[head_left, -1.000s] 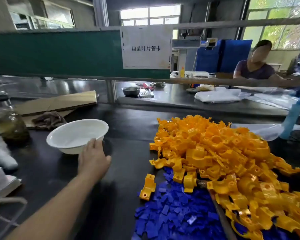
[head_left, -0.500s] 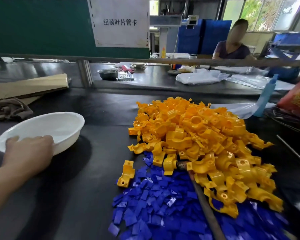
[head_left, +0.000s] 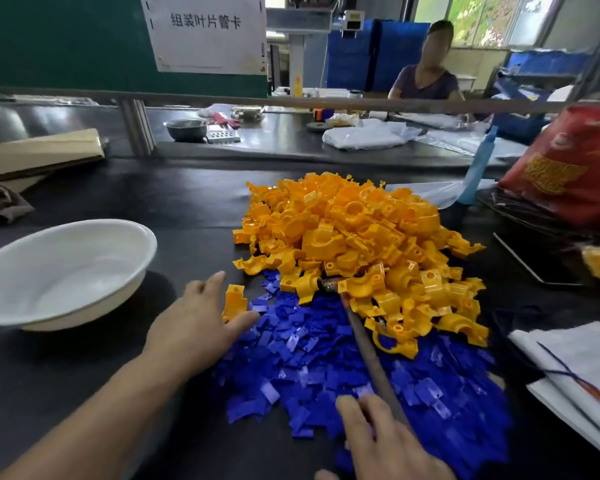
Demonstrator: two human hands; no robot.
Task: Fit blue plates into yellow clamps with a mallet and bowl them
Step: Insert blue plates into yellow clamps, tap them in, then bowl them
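Black worktop (head_left: pixel 146 202): a heap of yellow plastic pipe clamps (head_left: pixel 354 244) lies at centre, well right of the bowl. A spread of small flat blue plastic plates (head_left: pixel 309 362) adjoins the heap on the near side, and the two overlap at the boundary.

Wooden-handled mallet (head_left: pixel 368 348): the head is partly buried at the near edge of the yellow heap. The handle runs across the blue plates towards the right hand.

Wide white plastic bowl (head_left: pixel 84 318): upright on the worktop at left, apart from both heaps.

Left hand (head_left: pixel 198 327): released, fingers straight and spread. It is low over the worktop at the left edge of the blue plates. A single loose yellow clamp (head_left: pixel 234 301) lies between forefinger and thumb; contact cannot be confirmed.

Right hand (head_left: pixel 385 441): fingers extended over the near end of the mallet handle. The view is blurred there, so a grasp on the handle cannot be determined.

Also noted: folded brown cardboard (head_left: pixel 39 154) at far left and a red printed bag (head_left: pixel 568 168) at far right.
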